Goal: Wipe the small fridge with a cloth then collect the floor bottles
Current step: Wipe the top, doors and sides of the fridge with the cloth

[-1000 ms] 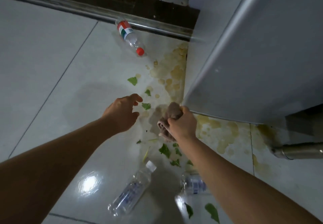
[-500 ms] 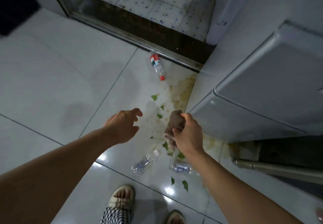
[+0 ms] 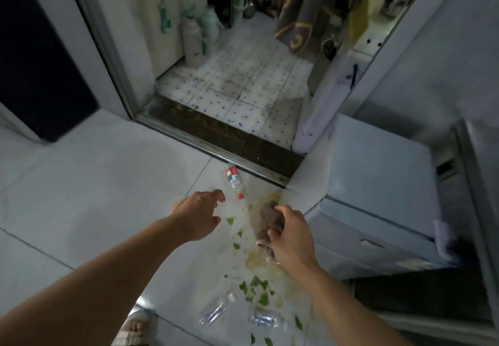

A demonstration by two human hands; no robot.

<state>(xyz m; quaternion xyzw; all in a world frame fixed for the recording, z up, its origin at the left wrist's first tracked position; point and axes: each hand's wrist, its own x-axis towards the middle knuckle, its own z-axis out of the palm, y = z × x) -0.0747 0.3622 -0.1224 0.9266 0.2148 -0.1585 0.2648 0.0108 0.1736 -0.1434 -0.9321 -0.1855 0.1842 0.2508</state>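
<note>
Three bottles lie uncollected. The right hand (image 3: 290, 233) grips the cloth (image 3: 268, 222) beside the fridge (image 3: 378, 183); the left hand (image 3: 198, 214) is empty, fingers loose. One bottle (image 3: 234, 181) lies far, two near (image 3: 213, 313) (image 3: 263, 320). Wiping looks unfinished.

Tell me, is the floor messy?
Yes. Three bottles lie on their sides: a red-capped bottle by the door sill, two clear bottles nearer. Green leaf scraps and a yellowish spill spread beside the small fridge.
</note>
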